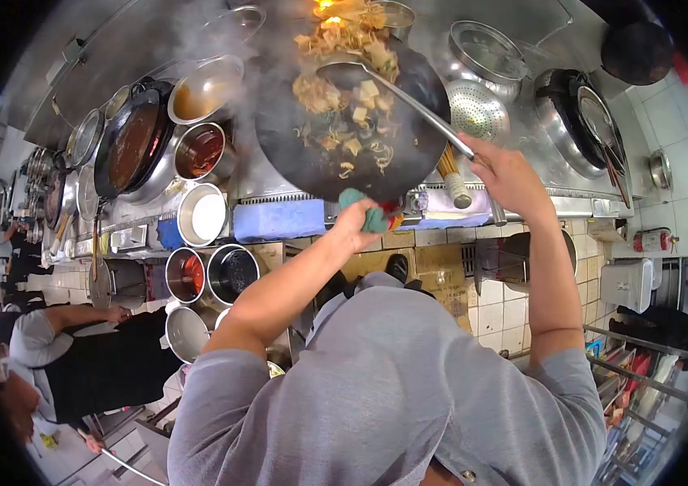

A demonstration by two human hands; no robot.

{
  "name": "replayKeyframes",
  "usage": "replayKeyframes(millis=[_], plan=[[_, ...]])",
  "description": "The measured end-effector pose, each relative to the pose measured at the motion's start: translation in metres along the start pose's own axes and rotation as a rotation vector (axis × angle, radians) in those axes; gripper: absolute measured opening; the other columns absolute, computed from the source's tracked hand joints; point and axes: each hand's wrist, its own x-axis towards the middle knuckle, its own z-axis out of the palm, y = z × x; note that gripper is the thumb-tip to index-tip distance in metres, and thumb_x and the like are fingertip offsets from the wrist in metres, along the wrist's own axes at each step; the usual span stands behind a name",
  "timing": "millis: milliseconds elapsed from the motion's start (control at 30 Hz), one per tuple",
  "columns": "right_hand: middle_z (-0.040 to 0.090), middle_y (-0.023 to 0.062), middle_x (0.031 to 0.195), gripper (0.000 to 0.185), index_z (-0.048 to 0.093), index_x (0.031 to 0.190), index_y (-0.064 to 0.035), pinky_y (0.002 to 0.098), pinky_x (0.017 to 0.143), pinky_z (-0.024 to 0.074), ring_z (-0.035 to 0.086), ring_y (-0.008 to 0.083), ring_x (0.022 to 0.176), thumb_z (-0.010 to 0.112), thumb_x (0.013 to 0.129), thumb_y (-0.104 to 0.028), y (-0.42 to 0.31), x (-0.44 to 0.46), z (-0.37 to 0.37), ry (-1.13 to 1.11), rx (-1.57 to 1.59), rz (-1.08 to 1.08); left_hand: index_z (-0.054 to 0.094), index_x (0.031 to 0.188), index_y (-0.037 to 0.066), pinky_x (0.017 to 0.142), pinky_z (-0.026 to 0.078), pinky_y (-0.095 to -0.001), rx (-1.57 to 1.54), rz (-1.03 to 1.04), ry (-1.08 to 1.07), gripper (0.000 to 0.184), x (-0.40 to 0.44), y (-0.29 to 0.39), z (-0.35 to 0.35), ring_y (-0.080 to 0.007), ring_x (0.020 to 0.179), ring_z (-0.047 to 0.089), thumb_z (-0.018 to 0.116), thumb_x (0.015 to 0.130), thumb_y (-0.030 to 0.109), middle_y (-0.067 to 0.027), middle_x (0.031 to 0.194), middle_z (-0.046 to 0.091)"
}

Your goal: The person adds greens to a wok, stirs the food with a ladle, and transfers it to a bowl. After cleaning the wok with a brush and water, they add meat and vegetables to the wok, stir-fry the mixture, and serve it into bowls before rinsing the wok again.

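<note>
A black wok (pixel 283 146) sits before me, steaming, with noodles and pale cubes (pixel 359 115) inside. More of the noodles (pixel 348 34) are at its far side, apparently in mid-air, beside a flame (pixel 329 10). My left hand (pixel 355 227) is closed around a green cloth (pixel 374 219) at the wok's near rim; the part under the cloth is hidden. In my right hand (pixel 510 180) is the long metal handle of a ladle (pixel 425 112). The ladle reaches over the wok, its head partly covered by food.
At left stand a bowl of brown liquid (pixel 190 99), a pot of red sauce (pixel 200 152) and a white-filled pot (pixel 202 215). A perforated strainer (pixel 476 112) lies right of the wok. A person in a black apron (pixel 105 356) works at far left.
</note>
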Motion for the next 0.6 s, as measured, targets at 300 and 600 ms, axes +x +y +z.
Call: replayKeyframes(millis=[300, 600], plan=[[0.062, 0.0180, 0.081, 0.046, 0.049, 0.126, -0.0135, 0.0411, 0.068, 0.0446, 0.060, 0.0348, 0.076, 0.056, 0.080, -0.010, -0.039, -0.052, -0.098, -0.461, -0.066, 0.292, 0.050, 0.091, 0.009, 0.076, 0.053, -0.0427, -0.088, 0.102, -0.015, 0.013, -0.063, 0.049, 0.068, -0.0234, 0.081, 0.055, 0.052, 0.087, 0.020, -0.0087, 0.087, 0.053], [0.062, 0.0186, 0.087, 0.042, 0.053, 0.123, -0.0144, 0.0379, 0.072, 0.0458, 0.060, 0.0331, 0.078, 0.056, 0.081, -0.011, 0.008, 0.018, 0.000, -0.165, -0.130, 0.007, 0.051, 0.093, 0.010, 0.075, 0.050, -0.0437, 0.138, 0.050, -0.059, 0.019, 0.030, 0.024, 0.002, -0.0210, 0.080, 0.055, 0.055, 0.086, 0.027, -0.0077, 0.085, 0.054]])
